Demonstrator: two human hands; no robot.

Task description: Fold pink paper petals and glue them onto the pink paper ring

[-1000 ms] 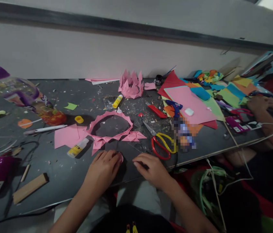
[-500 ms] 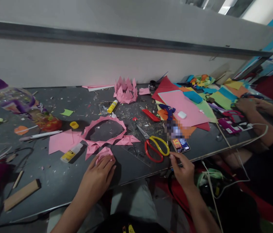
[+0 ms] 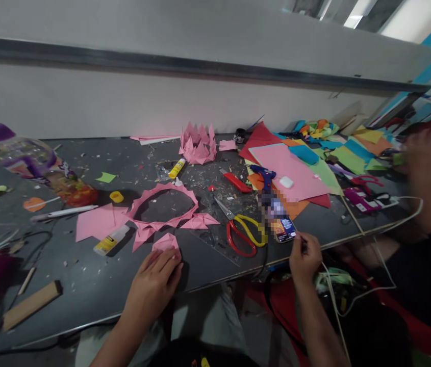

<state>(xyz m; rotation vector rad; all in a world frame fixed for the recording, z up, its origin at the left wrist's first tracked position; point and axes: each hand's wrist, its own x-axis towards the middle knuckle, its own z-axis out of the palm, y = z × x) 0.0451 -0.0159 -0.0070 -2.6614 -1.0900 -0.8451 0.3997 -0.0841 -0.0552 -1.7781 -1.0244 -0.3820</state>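
Observation:
My left hand (image 3: 157,275) lies over a small folded piece of pink paper (image 3: 165,241) near the table's front edge, its fingers curved down onto the paper. Just beyond it is a zigzag ring of folded pink paper (image 3: 191,194). My right hand (image 3: 305,255) is at the near corner of a lit phone (image 3: 284,230), thumb and fingertips drawn together. Whether anything is between them is hidden. Scissors with red and yellow handles (image 3: 241,246) lie between my hands, blades pointing away. A standing pink paper crown (image 3: 198,150) is farther back.
A glue stick (image 3: 177,168), a small glue bottle (image 3: 111,240) and a red cutter (image 3: 237,182) lie about. On the right are a blue glue gun (image 3: 263,174), coloured paper sheets (image 3: 289,168) and a co-worker's blurred hand (image 3: 425,148). A purple-capped bottle (image 3: 43,163) leans at left.
My right hand has moved right, from beside the scissors' handles to the phone's near corner. My left hand stays on the folded paper. The co-worker's hand has risen off the table.

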